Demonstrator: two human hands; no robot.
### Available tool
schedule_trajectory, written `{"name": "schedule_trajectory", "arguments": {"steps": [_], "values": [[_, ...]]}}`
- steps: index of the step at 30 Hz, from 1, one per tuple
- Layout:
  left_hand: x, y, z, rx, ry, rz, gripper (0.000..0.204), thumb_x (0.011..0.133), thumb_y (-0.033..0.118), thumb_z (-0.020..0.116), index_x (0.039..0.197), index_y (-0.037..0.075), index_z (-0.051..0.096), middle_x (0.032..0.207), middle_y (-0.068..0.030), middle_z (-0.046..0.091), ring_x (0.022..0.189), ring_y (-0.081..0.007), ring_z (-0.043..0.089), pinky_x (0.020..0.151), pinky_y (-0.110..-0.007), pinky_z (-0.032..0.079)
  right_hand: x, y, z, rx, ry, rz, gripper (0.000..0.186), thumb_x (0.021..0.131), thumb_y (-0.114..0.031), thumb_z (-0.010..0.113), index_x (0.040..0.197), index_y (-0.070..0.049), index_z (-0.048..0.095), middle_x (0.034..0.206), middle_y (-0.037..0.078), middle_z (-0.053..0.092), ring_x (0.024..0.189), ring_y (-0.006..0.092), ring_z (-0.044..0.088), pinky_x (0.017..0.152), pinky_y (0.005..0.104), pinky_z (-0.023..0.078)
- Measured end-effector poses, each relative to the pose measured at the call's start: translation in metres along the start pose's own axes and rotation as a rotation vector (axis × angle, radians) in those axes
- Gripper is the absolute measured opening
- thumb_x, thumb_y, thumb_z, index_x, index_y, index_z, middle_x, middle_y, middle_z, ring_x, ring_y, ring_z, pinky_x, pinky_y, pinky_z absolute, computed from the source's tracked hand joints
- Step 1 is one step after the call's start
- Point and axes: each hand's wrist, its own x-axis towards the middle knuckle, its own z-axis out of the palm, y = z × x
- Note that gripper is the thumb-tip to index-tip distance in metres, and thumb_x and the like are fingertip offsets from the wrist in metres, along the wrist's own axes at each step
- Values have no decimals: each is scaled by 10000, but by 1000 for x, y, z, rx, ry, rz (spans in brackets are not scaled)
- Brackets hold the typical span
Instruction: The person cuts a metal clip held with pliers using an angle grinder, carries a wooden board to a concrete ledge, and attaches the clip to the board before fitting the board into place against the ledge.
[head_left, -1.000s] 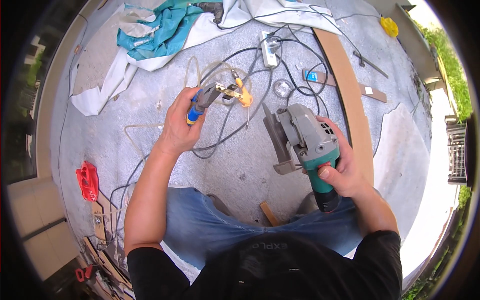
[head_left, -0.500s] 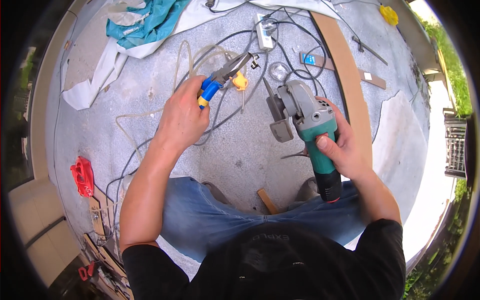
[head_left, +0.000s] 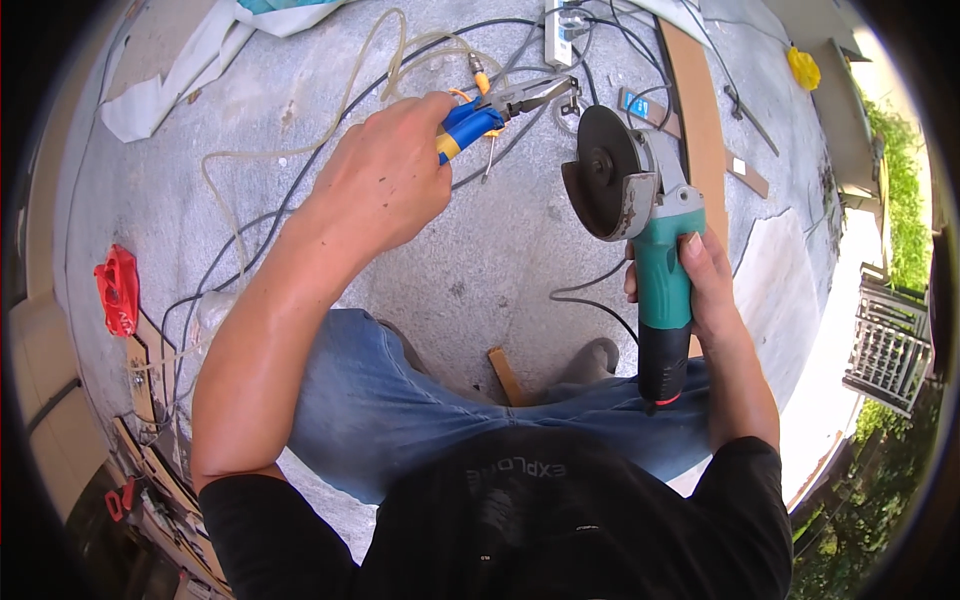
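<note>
My left hand (head_left: 385, 180) is closed round the blue-and-yellow handles of a pair of pliers (head_left: 470, 125). The plier jaws point right and grip a small dark metal bracket (head_left: 572, 97). In my right hand (head_left: 708, 275) is a green and black angle grinder (head_left: 668, 265), held upright with its body against my palm. Its dark cutting disc (head_left: 605, 150) faces me, partly covered by a worn metal guard (head_left: 632, 208). A small gap shows between the bracket and the disc edge. Whether the disc spins, I cannot tell.
A white power strip (head_left: 558, 35) and tangled black cables lie at the back, with a clear hose (head_left: 300, 152) to the left. A long brown board (head_left: 692, 90) lies at right. Near my feet is a short wood piece (head_left: 507, 377). A red bag (head_left: 118, 290) sits at far left.
The grinder has turned so its disc faces me more, and it has shifted right. The pliers with the bracket have moved right and slightly up, closer to the disc. My view has shifted as well.
</note>
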Motion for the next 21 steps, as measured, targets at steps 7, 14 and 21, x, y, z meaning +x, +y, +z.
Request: {"name": "schedule_trajectory", "arguments": {"steps": [7, 14, 21], "values": [[1, 8, -6, 9, -92, -85, 352, 941, 31, 635, 1292, 41, 624, 1185, -247, 707, 1111, -442, 689, 1000, -512, 534, 3, -1, 2, 9, -15, 3, 700, 1003, -602, 652, 1328, 9, 549, 1084, 202, 689, 780, 276, 744, 675, 392, 635], [3, 4, -4, -5, -22, -60, 381, 928, 25, 648, 1307, 42, 621, 1205, -232, 706, 1131, -441, 683, 1011, -504, 539, -2, 1, -1, 1, 7, 66, 745, 991, -642, 642, 1327, 17, 551, 1077, 198, 689, 767, 276, 743, 663, 394, 638], [2, 4, -2, 9, -23, -54, 403, 912, 15, 654, 1311, 40, 614, 1215, -229, 697, 1126, -447, 678, 1001, -508, 539, -3, -4, -2, 61, -34, 91, 746, 998, -636, 630, 1372, 4, 547, 1099, 186, 703, 806, 262, 752, 686, 380, 639]]}}
